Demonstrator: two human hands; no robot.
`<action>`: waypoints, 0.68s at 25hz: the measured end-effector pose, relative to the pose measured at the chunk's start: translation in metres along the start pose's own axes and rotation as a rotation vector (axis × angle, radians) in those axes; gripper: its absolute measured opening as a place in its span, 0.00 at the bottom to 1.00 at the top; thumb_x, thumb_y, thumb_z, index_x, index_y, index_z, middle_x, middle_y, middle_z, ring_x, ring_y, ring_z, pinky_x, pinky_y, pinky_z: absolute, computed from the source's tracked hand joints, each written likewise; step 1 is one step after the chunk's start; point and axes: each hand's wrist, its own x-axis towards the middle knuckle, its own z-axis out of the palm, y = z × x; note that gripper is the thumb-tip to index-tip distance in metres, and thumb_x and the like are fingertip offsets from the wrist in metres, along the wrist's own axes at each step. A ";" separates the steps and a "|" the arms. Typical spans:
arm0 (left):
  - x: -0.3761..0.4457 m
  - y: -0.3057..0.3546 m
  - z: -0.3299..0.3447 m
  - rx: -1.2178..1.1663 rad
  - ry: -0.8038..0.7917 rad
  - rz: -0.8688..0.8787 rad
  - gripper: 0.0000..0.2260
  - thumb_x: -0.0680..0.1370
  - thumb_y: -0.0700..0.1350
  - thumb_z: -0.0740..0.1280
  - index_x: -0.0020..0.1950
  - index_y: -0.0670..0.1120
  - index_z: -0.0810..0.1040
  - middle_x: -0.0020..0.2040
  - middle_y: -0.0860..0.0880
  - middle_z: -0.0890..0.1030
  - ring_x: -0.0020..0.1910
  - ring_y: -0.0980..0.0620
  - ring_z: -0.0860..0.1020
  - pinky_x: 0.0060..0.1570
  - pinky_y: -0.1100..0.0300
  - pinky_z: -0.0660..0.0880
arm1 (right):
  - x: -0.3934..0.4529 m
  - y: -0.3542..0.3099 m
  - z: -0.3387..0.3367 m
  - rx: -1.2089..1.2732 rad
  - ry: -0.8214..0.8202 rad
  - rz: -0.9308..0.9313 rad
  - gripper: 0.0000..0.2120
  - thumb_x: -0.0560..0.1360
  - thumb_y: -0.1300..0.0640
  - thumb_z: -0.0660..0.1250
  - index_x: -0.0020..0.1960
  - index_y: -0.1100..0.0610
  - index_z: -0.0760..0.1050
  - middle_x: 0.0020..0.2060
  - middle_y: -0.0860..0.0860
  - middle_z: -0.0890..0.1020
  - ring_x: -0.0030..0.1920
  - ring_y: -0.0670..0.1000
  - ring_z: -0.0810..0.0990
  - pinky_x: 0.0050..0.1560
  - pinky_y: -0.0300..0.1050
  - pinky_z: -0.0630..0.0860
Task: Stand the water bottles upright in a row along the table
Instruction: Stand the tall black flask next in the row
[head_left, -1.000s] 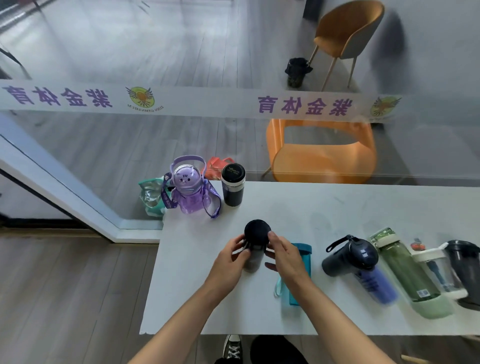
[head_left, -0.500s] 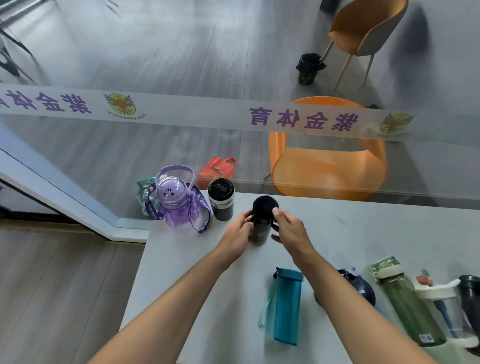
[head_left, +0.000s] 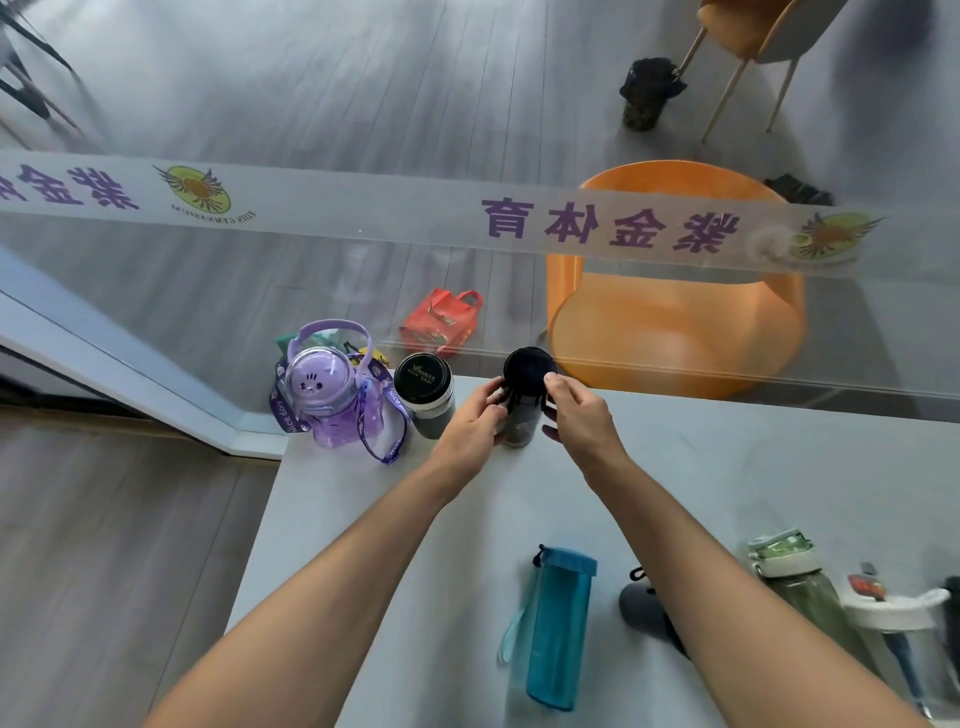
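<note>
Both hands, left hand (head_left: 470, 423) and right hand (head_left: 579, 415), clasp the black-capped bottle (head_left: 524, 395) between them, its long axis upright, just right of the dark tumbler (head_left: 423, 392), extending the row rightward.

Bottles on the table (head_left: 727, 467): eight in view. Upright, three: purple bottle (head_left: 332, 402), black-lidded flask (head_left: 423, 392), dark bottle (head_left: 524, 395). Lying, five: teal (head_left: 558, 629), dark grey (head_left: 644, 613), green (head_left: 802, 587), clear white-lidded (head_left: 898, 623), black (head_left: 953, 597). Hands: two.
</note>
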 end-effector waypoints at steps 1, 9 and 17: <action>0.000 0.000 0.000 -0.001 0.000 -0.004 0.21 0.82 0.36 0.53 0.75 0.46 0.65 0.69 0.49 0.73 0.63 0.52 0.74 0.50 0.65 0.74 | 0.000 -0.001 0.000 -0.004 0.001 0.006 0.22 0.76 0.38 0.60 0.63 0.50 0.78 0.58 0.50 0.83 0.60 0.52 0.80 0.65 0.60 0.76; -0.019 -0.002 -0.002 0.166 0.015 -0.024 0.23 0.82 0.38 0.55 0.77 0.49 0.60 0.62 0.49 0.72 0.56 0.51 0.73 0.61 0.52 0.73 | -0.027 -0.012 -0.001 -0.083 0.082 0.000 0.27 0.80 0.39 0.55 0.72 0.54 0.70 0.59 0.47 0.75 0.61 0.49 0.73 0.69 0.53 0.71; -0.068 -0.110 -0.005 0.330 -0.140 -0.213 0.17 0.81 0.42 0.56 0.70 0.46 0.70 0.56 0.46 0.76 0.53 0.49 0.76 0.57 0.55 0.76 | -0.156 0.058 -0.005 -0.175 0.132 0.087 0.20 0.80 0.48 0.61 0.71 0.52 0.71 0.58 0.48 0.79 0.59 0.48 0.77 0.60 0.44 0.71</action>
